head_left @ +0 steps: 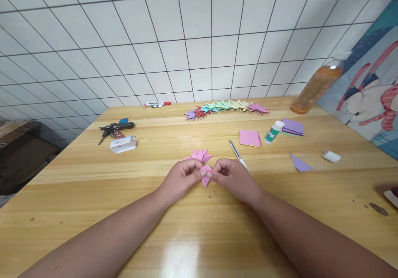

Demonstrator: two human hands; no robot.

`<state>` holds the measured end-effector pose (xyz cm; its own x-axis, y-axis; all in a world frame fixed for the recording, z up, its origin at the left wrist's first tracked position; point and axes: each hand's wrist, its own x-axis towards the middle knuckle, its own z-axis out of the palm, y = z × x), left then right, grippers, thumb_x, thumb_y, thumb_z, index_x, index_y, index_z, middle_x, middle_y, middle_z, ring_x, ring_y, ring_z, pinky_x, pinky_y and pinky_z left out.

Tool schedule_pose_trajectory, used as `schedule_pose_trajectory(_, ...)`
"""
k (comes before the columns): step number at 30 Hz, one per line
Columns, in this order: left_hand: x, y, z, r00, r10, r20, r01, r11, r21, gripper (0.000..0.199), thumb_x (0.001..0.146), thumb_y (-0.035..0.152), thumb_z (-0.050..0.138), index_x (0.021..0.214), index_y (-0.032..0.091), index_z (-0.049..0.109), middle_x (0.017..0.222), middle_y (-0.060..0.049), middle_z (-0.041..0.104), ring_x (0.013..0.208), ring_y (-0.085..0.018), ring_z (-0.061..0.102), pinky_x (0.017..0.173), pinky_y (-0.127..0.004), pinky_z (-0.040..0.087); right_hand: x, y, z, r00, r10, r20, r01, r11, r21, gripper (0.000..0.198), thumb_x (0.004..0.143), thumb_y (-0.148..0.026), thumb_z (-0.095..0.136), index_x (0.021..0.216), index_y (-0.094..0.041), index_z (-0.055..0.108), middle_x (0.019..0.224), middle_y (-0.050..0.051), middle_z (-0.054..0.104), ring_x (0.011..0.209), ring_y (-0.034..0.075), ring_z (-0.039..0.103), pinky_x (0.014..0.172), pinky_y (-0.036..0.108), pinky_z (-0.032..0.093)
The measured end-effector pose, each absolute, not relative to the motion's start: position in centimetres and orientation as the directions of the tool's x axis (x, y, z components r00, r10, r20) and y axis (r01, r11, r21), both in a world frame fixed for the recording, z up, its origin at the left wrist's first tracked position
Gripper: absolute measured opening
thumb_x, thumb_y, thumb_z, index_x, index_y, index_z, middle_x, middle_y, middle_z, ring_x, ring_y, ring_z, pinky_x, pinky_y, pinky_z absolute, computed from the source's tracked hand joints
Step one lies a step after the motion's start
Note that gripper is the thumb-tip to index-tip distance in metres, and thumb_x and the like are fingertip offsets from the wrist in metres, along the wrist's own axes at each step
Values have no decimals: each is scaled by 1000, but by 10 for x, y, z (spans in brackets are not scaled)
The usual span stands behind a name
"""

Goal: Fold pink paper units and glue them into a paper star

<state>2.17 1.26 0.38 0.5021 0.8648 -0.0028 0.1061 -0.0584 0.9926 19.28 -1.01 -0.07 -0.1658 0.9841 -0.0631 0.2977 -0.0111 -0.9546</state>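
Note:
Between my two hands is a small folded piece of pink paper [205, 181], diamond-shaped with a crease down its middle. My left hand [183, 176] pinches its left side with thumb and fingers. On its right side, the thumb and fingers of my right hand [231, 176] are closed on it too. Just beyond the hands, several pink folded paper pieces [201, 155] lie with their points fanned out. A utility knife [236, 151] rests past my right hand, its lower end partly hidden by that hand.
A row of coloured folded paper [224, 106] lies near the tiled wall. Rightward are pink sheets [250, 138], a glue stick [274, 132], purple sheets [292, 126], a purple triangle [300, 163], an eraser [331, 156] and a bottle [320, 83]. Keys [113, 129], a small box [123, 144] and markers [158, 104] lie leftward.

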Motion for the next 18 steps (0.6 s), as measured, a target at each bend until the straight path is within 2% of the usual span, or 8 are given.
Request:
schedule_pose_trajectory(3,22,11,5,453,891,26,117,-88,989,22,77,35,60,75,13,62,64,-1,60,60,-11,50,59,-23,38,193,-10,-2,-178,981,-74,307,-16,-952,21,68,-33,61,58,-17,53,55,-5,47,51,8,37,47,20,29)
schedule_pose_trajectory(8,24,10,3,391,919,39,162,-110,981,20,74,32,64,68,13,63,61,-2,61,58,-11,52,59,-23,41,194,-11,-5,-176,982,-63,347,2,-938,20,68,-33,61,58,-18,53,54,-5,46,50,7,37,46,19,28)
schedule_pose_trajectory(12,24,9,2,398,915,65,144,-132,981,15,74,28,64,74,13,65,63,-3,64,58,-12,56,58,-23,43,193,-12,-6,-172,984,-56,375,13,-927,20,67,-33,63,58,-18,54,54,-5,48,50,7,38,45,19,28)
schedule_pose_trajectory(18,26,7,6,426,903,63,150,-139,979,14,75,26,63,69,13,62,61,-3,64,55,-13,59,56,-23,44,192,-11,-8,-189,981,-35,410,47,-911,19,69,-32,61,58,-18,54,53,-5,48,49,7,39,44,19,28)
